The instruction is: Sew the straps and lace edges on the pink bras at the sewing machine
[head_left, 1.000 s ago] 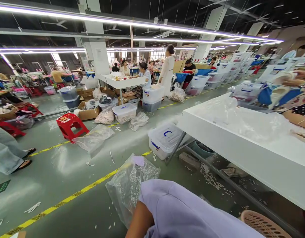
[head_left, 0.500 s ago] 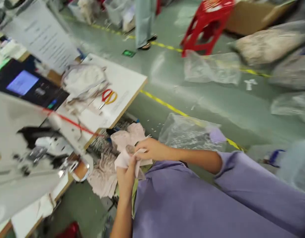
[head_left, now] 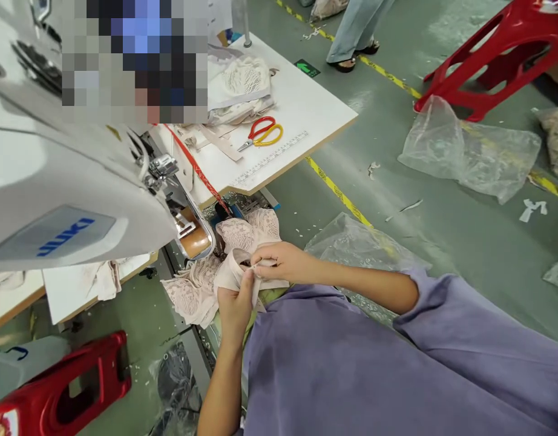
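My left hand [head_left: 236,303] is closed with its thumb on the smooth edge band of a pale pink lace garment [head_left: 229,274], which looks like a bra. Close against it, my right hand [head_left: 283,261] pinches the same band, and the fingertips of both hands nearly meet. Part of the band curves up in a loop above the left thumb. More pale pink lace [head_left: 192,293] hangs in folds over my lap and beside the sewing machine's end [head_left: 195,236]. What lies between the fingertips is too small to make out.
A JUKI sewing machine [head_left: 79,227] fills the left. On the white table [head_left: 301,97] lie red-and-yellow scissors [head_left: 266,131] and a pile of whitish lace pieces [head_left: 245,79]. Red stools [head_left: 492,66] and plastic bags [head_left: 469,148] stand or lie around. A person's legs [head_left: 358,27] show at the back.
The view has shifted, bringing the sewing machine further into sight at left, and the picture is sharper. Both hands still hold the garment, with fingertips close together.
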Available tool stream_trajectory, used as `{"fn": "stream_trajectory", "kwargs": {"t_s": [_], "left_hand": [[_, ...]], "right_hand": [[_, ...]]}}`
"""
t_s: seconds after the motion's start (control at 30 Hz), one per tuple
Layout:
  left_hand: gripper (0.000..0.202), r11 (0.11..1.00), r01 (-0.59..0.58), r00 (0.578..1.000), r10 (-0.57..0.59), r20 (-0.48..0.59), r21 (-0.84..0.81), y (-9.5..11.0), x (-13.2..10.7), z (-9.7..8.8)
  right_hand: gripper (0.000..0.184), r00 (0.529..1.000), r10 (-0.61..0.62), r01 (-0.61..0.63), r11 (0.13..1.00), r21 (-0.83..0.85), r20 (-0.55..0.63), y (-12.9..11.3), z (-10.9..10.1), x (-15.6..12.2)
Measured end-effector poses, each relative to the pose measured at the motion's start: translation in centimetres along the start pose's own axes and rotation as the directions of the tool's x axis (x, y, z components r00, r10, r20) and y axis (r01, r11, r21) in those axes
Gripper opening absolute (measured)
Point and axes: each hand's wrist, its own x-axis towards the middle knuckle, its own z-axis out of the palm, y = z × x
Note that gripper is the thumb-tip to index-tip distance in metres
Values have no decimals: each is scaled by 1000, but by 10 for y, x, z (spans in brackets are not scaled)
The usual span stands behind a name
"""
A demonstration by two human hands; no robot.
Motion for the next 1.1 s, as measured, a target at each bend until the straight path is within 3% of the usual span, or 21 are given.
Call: {"fn": "stream_trajectory", "kwargs": {"t_s": [0.07, 0.23, 0.33, 0.4, 0.47, 0.57, 0.63, 0.77, 0.87, 0.93, 1.0, 1.1], "left_hand": [[38, 997, 53, 996, -57, -65, -54, -3, 0, -4], [44, 957, 121, 976, -163, -143, -264, -4, 2, -10], [43, 954, 76, 965, -142, -218, -289, -4, 3, -7], [44, 972, 47, 953, -112, -282, -229, -6, 2, -4], [45, 986, 30, 953, -78, -292, -166, -9, 2, -1], [45, 991, 13, 966, -46, -253, -131, -9, 1, -3], [42, 990, 23, 983, -48, -179, -141, -5, 1, -6], [33, 988, 44, 996, -32, 78, -148, 0, -6, -11], [26, 983, 27, 997, -14, 73, -182, -3, -19, -15], [22, 961, 51, 998, -40, 43, -273, -3, -28, -26], [17, 909, 56, 997, -69, -18, -413, 3, -34, -50], [23, 817, -61, 975, -75, -210, -574, 26, -36, -102]], "right_hand": [[16, 998, 66, -66, 996, 63, -6, -2, 0, 1], [14, 963, 158, -152, 987, 45, -220, 1, -5, -3], [13, 979, 200, -196, 973, 121, -23, 5, 3, -8], [21, 965, 207, -246, 926, 285, 161, 6, 12, -9], [30, 951, 181, -278, 854, 440, 250, 7, 21, -8], [38, 963, 178, -260, 801, 539, 202, 5, 27, -2], [36, 976, 195, -218, 831, 512, 100, 1, 26, 2], [18, 990, 115, -89, 956, 281, -78, -10, 25, 3], [11, 998, -40, 45, 993, 109, -49, -19, 26, -3], [11, 991, -135, 135, 986, 98, -7, -25, 20, -7], [15, 991, -126, 132, 983, 129, -52, -30, 5, -10], [23, 948, -14, 91, 969, 228, -319, -35, -32, -8]]}}
